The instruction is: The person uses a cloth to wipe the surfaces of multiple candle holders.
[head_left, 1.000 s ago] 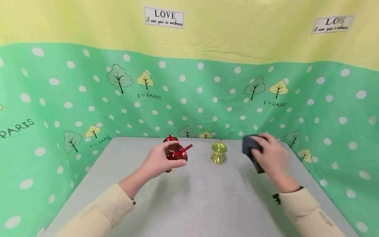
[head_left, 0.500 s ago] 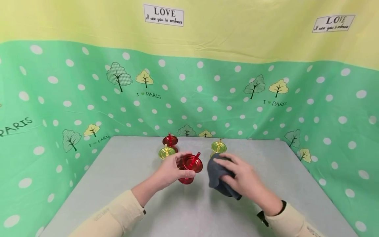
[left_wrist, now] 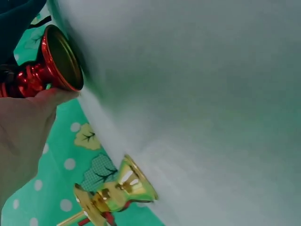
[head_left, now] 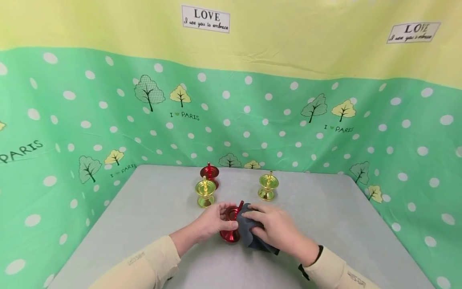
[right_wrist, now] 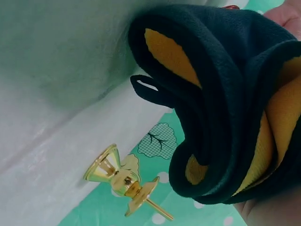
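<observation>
A shiny red candlestick [head_left: 229, 236] with a spike in its dish is held by my left hand [head_left: 211, 221] near the middle of the table, thumb and fingers about its upper part. In the left wrist view the hollow underside of the red candlestick [left_wrist: 66, 59] shows, with the thumb along its base. My right hand [head_left: 279, 228] grips a bunched dark cloth [head_left: 247, 229] and presses it against the candlestick's right side, covering part of the dish. Seen from the right wrist, the cloth [right_wrist: 225, 84] has a yellow inner side and a hanging loop.
Beyond the left hand stands a gold candlestick [head_left: 205, 192], with a red one [head_left: 209, 172] just behind it. Another gold candlestick [head_left: 268, 186] stands at the back right. Patterned green and yellow fabric [head_left: 245, 108] hangs around the grey table [head_left: 151, 216].
My left hand has brought the red candlestick rightward and nearer to me, away from the back pair. My right hand has carried the cloth from the right across to the candlestick.
</observation>
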Available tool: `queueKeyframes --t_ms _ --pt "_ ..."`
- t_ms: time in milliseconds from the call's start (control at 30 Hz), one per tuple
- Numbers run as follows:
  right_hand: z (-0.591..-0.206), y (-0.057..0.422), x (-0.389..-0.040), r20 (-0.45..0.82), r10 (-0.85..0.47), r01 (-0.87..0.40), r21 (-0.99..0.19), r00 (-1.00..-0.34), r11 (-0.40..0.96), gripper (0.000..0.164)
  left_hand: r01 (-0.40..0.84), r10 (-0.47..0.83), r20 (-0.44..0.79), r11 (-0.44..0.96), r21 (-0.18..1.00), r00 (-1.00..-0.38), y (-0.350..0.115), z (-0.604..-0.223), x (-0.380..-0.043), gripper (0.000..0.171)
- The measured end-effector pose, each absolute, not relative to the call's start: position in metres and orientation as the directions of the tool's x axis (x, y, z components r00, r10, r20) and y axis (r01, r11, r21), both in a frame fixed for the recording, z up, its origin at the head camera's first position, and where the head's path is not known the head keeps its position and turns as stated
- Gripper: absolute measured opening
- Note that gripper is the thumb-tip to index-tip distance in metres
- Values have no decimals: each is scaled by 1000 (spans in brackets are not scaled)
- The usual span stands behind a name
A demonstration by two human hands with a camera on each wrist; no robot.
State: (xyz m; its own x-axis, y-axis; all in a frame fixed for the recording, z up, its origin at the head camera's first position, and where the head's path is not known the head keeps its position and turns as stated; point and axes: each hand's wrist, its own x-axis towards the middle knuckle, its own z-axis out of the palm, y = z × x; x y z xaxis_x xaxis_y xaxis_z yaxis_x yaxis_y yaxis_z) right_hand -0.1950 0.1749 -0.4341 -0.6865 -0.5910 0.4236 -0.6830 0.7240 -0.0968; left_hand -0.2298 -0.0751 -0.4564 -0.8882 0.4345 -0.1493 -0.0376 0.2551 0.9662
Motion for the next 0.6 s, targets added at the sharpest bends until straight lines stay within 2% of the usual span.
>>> queueKeyframes --t_ms 233,600 --pt "-435 172 -200 381 -624 -702 -105 -683 704 41 -15 515 -118 199 980 -849 -83 -459 -237 71" --pt "-443 172 -212 345 -620 -699 -188 -705 690 34 -3 553 -136 235 972 -822 -93 -467 -242 77"
